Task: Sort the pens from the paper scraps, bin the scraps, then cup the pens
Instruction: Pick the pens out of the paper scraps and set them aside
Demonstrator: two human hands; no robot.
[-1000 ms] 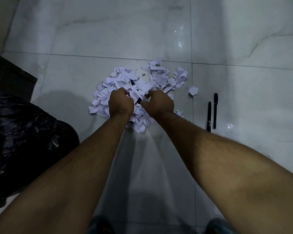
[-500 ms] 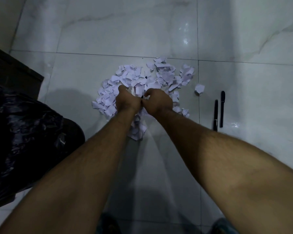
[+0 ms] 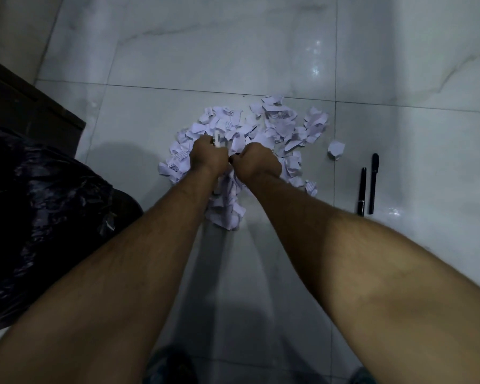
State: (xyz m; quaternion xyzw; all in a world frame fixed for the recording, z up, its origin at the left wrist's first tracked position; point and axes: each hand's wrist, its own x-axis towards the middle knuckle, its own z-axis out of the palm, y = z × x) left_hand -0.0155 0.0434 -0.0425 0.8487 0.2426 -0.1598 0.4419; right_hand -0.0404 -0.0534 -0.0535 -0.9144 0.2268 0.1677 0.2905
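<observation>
Sorting under way, far from done. Two black pens [image 3: 367, 187] lie side by side on the floor [image 3: 427, 245], well right of the fingers. Scrap pile [image 3: 275, 128] sits unbinned, around and beyond both hands. Left hand [image 3: 208, 157] curls on a pale object, possibly a pen. Right hand [image 3: 257, 162] pinches something dark; identity unclear. Black bag [image 3: 39, 217] far left. No cup visible.

glossy white marble floor tiles [image 3: 261, 51]; dark wooden furniture corner [image 3: 25, 106] at left.
</observation>
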